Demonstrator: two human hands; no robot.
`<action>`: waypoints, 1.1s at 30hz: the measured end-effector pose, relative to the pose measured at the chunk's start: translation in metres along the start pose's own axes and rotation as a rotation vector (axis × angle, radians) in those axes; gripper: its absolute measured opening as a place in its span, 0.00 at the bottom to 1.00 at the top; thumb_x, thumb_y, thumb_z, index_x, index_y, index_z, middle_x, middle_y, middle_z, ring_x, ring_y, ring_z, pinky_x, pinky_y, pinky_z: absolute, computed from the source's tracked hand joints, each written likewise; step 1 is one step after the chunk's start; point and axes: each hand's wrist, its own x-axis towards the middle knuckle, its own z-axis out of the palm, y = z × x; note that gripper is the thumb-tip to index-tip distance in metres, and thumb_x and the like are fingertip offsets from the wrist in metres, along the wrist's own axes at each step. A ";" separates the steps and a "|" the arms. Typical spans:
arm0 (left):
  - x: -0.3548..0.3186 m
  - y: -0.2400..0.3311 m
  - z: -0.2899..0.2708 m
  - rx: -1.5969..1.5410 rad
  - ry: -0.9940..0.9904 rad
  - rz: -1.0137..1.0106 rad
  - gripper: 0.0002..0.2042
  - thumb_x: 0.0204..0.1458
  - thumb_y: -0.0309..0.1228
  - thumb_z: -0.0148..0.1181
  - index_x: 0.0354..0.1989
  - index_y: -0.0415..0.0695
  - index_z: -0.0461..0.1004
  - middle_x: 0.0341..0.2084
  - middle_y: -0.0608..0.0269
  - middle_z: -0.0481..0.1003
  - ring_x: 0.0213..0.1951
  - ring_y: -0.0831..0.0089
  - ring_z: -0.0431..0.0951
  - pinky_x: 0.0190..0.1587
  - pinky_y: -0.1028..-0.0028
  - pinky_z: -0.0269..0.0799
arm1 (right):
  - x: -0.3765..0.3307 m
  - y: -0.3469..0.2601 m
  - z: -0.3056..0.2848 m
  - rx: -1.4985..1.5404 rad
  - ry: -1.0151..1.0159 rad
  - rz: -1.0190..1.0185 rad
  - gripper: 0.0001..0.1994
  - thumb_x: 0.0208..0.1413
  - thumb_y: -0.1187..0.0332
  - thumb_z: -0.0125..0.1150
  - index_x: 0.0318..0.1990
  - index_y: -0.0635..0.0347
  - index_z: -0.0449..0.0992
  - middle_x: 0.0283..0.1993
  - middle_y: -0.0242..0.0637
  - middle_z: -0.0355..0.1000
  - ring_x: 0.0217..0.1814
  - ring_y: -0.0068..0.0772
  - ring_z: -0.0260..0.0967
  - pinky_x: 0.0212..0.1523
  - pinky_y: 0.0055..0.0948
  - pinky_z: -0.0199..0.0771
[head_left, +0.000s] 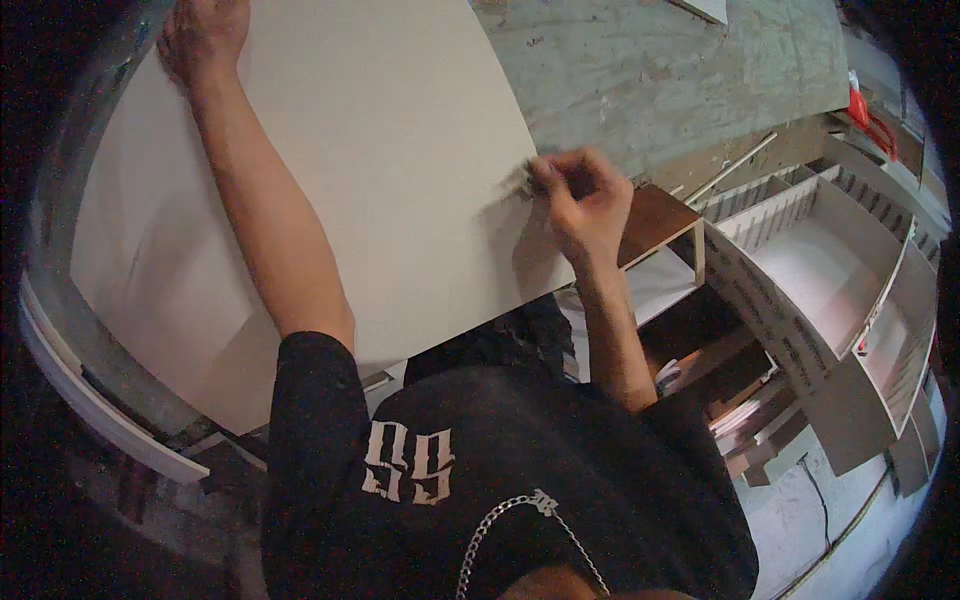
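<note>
A large off-white board (390,170) lies flat in front of me across the worktable. My left hand (205,40) reaches to its far left edge, with the fingers curled over that edge; the top of the hand is cut off by the picture. Over the board's right edge, near its close corner, my right hand (592,205) is raised with thumb and fingers pinched together. Something small and dark shows at those fingertips, too blurred to make out.
A worn greenish tabletop (680,85) extends beyond the board. To my right stand a brown-topped box (660,220) and open white-lined drawer-like trays (815,265). A red object (858,108) sits by the table's right end. A white strip (110,400) runs along the lower left.
</note>
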 end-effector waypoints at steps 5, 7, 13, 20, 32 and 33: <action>-0.008 0.002 0.010 0.011 0.218 0.062 0.31 0.61 0.56 0.44 0.50 0.34 0.71 0.48 0.43 0.73 0.51 0.49 0.72 0.54 0.58 0.64 | -0.025 0.012 -0.008 0.037 0.016 0.025 0.09 0.49 0.75 0.67 0.25 0.66 0.71 0.23 0.34 0.73 0.27 0.19 0.69 0.31 0.23 0.70; -0.010 -0.006 0.015 0.037 0.246 0.082 0.31 0.61 0.56 0.44 0.50 0.34 0.71 0.48 0.43 0.74 0.51 0.49 0.72 0.54 0.58 0.64 | -0.021 0.017 -0.010 0.026 -0.029 0.081 0.08 0.49 0.75 0.67 0.26 0.66 0.72 0.24 0.35 0.74 0.28 0.19 0.69 0.32 0.23 0.70; -0.007 0.005 0.013 0.012 0.268 0.088 0.31 0.61 0.56 0.43 0.48 0.34 0.72 0.46 0.42 0.74 0.49 0.48 0.72 0.54 0.57 0.64 | 0.007 0.003 -0.005 -0.066 -0.096 0.019 0.06 0.51 0.73 0.66 0.29 0.67 0.76 0.26 0.37 0.77 0.27 0.20 0.71 0.31 0.22 0.71; -0.006 0.010 0.002 0.000 0.101 0.019 0.30 0.62 0.55 0.42 0.51 0.37 0.72 0.48 0.44 0.73 0.50 0.48 0.71 0.56 0.56 0.62 | 0.027 -0.013 0.003 0.017 -0.109 0.080 0.07 0.51 0.73 0.66 0.27 0.67 0.76 0.26 0.37 0.77 0.28 0.21 0.72 0.32 0.24 0.72; 0.000 0.006 0.006 0.043 0.103 -0.002 0.30 0.61 0.56 0.43 0.52 0.38 0.71 0.50 0.44 0.72 0.53 0.48 0.69 0.58 0.55 0.59 | 0.070 -0.040 0.025 0.044 -0.141 0.032 0.08 0.52 0.72 0.66 0.28 0.67 0.75 0.25 0.34 0.75 0.29 0.20 0.70 0.30 0.22 0.71; 0.001 0.008 0.010 0.032 0.120 -0.008 0.31 0.61 0.56 0.43 0.51 0.37 0.71 0.49 0.43 0.72 0.53 0.47 0.69 0.58 0.55 0.59 | 0.088 -0.049 0.031 0.054 -0.147 0.011 0.07 0.51 0.73 0.66 0.28 0.67 0.76 0.25 0.36 0.76 0.28 0.22 0.71 0.30 0.25 0.72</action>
